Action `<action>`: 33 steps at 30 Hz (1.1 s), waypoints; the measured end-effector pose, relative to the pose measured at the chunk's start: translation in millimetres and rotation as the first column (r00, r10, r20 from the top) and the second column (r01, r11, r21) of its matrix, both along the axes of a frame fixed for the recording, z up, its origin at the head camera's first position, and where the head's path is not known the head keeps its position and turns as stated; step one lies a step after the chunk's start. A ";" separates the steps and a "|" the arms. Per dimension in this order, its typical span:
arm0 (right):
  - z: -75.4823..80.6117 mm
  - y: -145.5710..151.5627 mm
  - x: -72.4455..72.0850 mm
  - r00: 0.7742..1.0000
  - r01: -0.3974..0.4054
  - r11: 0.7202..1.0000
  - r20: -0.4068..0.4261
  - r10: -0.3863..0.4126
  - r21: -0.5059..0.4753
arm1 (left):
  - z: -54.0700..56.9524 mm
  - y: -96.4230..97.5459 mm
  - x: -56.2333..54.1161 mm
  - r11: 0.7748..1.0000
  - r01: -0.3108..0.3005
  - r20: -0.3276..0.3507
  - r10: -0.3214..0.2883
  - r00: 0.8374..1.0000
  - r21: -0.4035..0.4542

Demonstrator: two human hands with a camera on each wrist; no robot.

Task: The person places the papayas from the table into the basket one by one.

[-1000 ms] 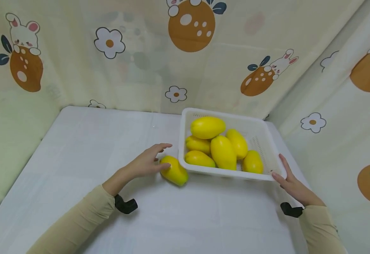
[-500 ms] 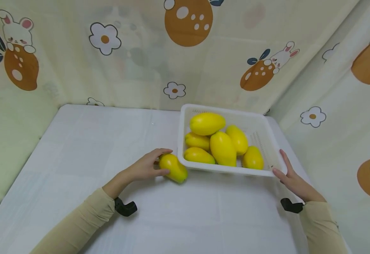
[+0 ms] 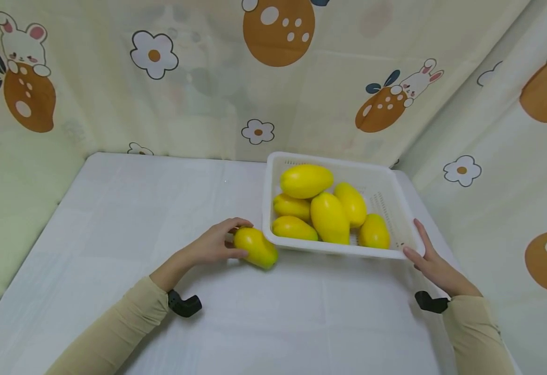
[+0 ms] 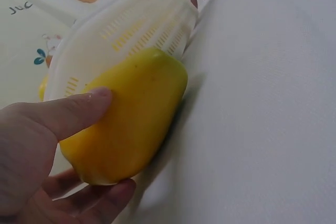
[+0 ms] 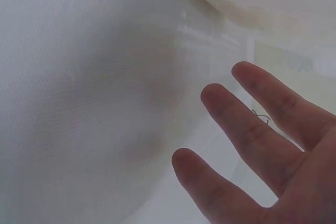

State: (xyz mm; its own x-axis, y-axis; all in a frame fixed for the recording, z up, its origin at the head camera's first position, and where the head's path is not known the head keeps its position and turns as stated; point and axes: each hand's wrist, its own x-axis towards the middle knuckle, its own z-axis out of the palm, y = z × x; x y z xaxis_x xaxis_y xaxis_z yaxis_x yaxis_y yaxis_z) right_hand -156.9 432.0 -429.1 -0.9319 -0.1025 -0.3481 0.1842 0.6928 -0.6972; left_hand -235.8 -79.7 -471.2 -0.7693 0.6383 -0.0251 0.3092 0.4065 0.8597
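My left hand point(image 3: 214, 242) holds a yellow papaya point(image 3: 257, 249) with a greenish end, just outside the left front corner of a white plastic basket point(image 3: 339, 250). In the left wrist view the thumb lies along the papaya point(image 4: 131, 114) and the other fingers curl under its near end. At the basket's right front corner, my right hand point(image 3: 442, 271) holds the rim, thumb on top and index finger along the outer side. Its other fingers point(image 5: 247, 135) are straight and spread in the right wrist view. Several more papayas point(image 3: 330, 217) lie in the basket.
A white cloth covers the table point(image 3: 161, 198). Behind it and to the right hang cream curtains point(image 3: 208, 104) printed with rabbits and flowers. Slots run through the basket wall point(image 4: 142, 30). A black wrist device point(image 3: 184, 303) sits at the left cuff.
My left thumb and fingers have closed in on the papaya, which has hardly shifted. My right hand stays at the basket corner. The head view has tilted slightly down.
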 end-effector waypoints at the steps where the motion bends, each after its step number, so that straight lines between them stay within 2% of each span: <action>1: -0.1 0.0 0.1 1.000 -0.001 1.000 -0.002 0.001 -0.001 | 0.5 -0.8 0.0 1.000 -0.001 0.006 0.001 1.000 -0.002; 9: -0.8 0.3 -0.4 1.000 0.000 1.000 -0.005 0.000 -0.002 | 5.4 -12.7 2.9 1.000 0.004 0.024 -0.004 1.000 -0.007; 14: 0.2 0.9 -0.3 1.000 -0.001 1.000 -0.010 0.000 -0.015 | 14.1 -21.6 5.6 1.000 0.001 0.031 -0.001 1.000 -0.005; 19: 3.3 1.0 0.0 1.000 0.007 1.000 -0.005 -0.007 -0.023 | 32.3 -32.5 6.1 0.999 -0.002 0.021 0.001 1.000 0.036; 24: 4.6 2.2 1.2 1.000 0.004 1.000 -0.010 -0.005 -0.027 | 59.5 -41.4 4.7 0.998 -0.018 -0.047 0.020 0.999 0.057; 29: 1.9 2.4 0.3 1.000 0.004 0.999 -0.011 -0.005 -0.032 | 85.0 -41.5 5.0 0.992 -0.070 -0.101 0.080 0.992 0.102; 33: -1.2 0.5 -2.0 1.000 0.009 1.000 -0.001 -0.009 -0.030 | 93.6 -32.8 7.4 0.978 -0.126 -0.121 0.148 0.982 0.168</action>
State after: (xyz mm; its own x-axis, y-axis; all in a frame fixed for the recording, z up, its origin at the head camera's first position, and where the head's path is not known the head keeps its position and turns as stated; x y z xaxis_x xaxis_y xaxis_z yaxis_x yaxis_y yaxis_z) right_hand -158.9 432.5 -430.3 -0.9330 -0.1045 -0.3444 0.1898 0.6702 -0.7175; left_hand -228.4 -112.5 -377.7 -0.8394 0.5143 0.1759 0.3754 0.3146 0.8718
